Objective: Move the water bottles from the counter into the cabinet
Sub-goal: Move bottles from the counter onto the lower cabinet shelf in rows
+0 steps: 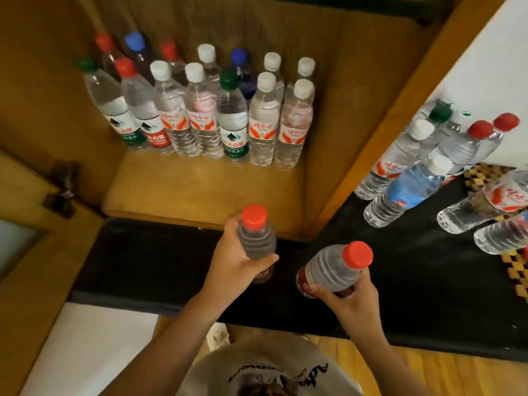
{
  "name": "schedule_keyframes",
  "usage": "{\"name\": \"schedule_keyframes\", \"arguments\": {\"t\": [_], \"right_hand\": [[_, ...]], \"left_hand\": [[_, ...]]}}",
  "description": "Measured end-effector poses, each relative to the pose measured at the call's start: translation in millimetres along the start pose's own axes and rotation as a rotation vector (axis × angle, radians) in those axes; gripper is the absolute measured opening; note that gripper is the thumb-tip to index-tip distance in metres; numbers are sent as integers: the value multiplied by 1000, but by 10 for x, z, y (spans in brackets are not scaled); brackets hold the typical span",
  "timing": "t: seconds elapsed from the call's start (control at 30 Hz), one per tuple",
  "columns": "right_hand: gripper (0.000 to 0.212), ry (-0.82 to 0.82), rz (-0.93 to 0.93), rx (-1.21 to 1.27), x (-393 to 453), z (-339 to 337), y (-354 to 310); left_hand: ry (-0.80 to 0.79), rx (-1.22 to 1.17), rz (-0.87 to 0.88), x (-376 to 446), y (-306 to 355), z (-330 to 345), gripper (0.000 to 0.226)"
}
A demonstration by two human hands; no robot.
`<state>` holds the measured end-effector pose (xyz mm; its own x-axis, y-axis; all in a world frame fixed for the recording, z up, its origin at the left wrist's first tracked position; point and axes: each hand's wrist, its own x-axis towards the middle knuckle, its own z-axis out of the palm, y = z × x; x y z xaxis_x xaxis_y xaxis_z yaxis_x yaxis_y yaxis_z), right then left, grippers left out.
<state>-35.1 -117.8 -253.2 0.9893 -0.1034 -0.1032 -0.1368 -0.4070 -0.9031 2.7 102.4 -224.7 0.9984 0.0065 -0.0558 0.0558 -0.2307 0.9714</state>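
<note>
My left hand (233, 257) grips a clear red-capped water bottle (255, 234) upright, just in front of the cabinet's lower edge. My right hand (347, 298) grips a second red-capped bottle (333, 268), tilted to the right, over the black counter (414, 281). Several bottles with red, blue, green and white caps (200, 110) stand in rows at the back of the wooden cabinet shelf (185, 190). Several more bottles (414, 178) stand on the counter at the right, near the white wall.
The cabinet's right side panel (371, 155) separates the shelf from the counter bottles. A cabinet door with a metal hinge (61, 187) hangs open at the left. A checkered mat (511, 264) lies under the rightmost bottles. The shelf's front half is bare wood.
</note>
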Motion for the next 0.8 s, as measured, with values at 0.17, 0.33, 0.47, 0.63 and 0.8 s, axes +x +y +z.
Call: {"name": "schedule_keyframes", "arguments": {"t": [0.17, 0.33, 0.47, 0.63, 0.8], "right_hand": [[60, -118, -106, 87, 201, 662, -494], [64, -157, -182, 89, 528, 1209, -911], [69, -192, -205, 99, 845, 1565, -1152], [71, -192, -199, 109, 1117, 1935, -1281], [69, -176, -171, 125, 1200, 2125, -1296]], "left_hand": [[124, 17, 23, 146, -72, -849, 75], [279, 89, 117, 500, -55, -1515, 73], [346, 140, 139, 836, -62, -1881, 75], [324, 114, 104, 1126, -178, -2121, 78], [322, 54, 89, 1198, -341, -2235, 79]]}}
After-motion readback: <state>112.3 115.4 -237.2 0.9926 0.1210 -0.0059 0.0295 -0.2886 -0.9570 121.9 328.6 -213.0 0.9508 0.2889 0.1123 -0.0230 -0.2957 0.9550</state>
